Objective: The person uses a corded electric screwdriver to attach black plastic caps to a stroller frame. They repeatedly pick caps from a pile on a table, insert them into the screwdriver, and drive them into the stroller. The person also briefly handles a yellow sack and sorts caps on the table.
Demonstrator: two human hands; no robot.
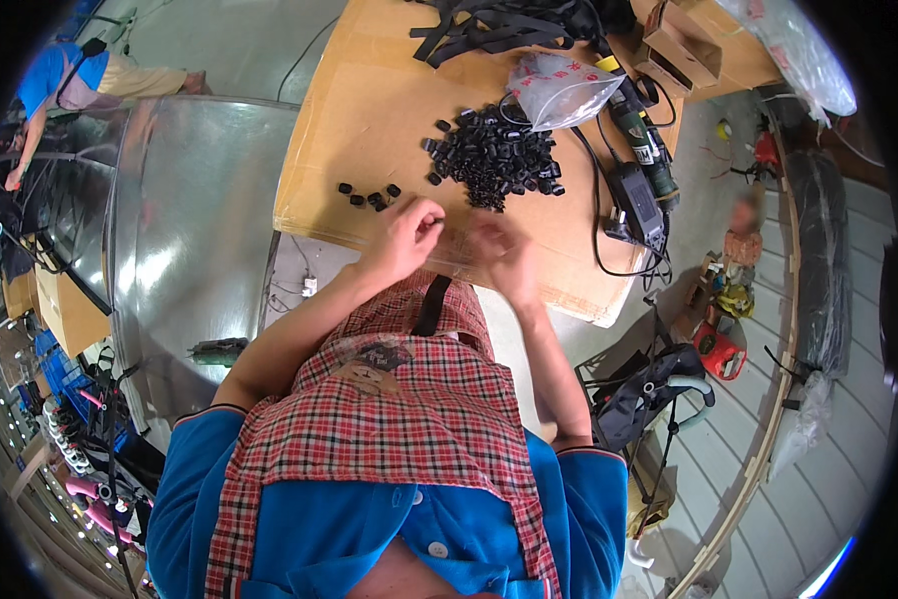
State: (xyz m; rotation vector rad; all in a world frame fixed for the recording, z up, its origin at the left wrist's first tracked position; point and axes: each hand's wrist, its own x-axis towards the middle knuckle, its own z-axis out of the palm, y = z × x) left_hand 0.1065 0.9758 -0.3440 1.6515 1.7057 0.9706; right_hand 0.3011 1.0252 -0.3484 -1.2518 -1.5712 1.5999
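My left hand (405, 240) is closed in a pinch near the front edge of the cardboard-covered table (359, 110). A small black piece (438, 222) shows at its fingertips. Close beside it on the right, my right hand (501, 250) is smeared by motion, so its fingers and anything in them cannot be made out. Just beyond both hands lies a heap of small black plastic pieces (499, 155). Several loose black pieces (374, 198) sit apart from the heap, by my left hand. A short black strap (431, 304) hangs over my checked apron (389, 419).
A clear plastic bag (564, 90) touches the heap's far side. Black straps (509, 28) lie at the far edge. To the right are a dark green power tool (637, 130), a black adapter (634, 195) with cables, and an open cardboard box (679, 50). Another person (69, 80) works far left.
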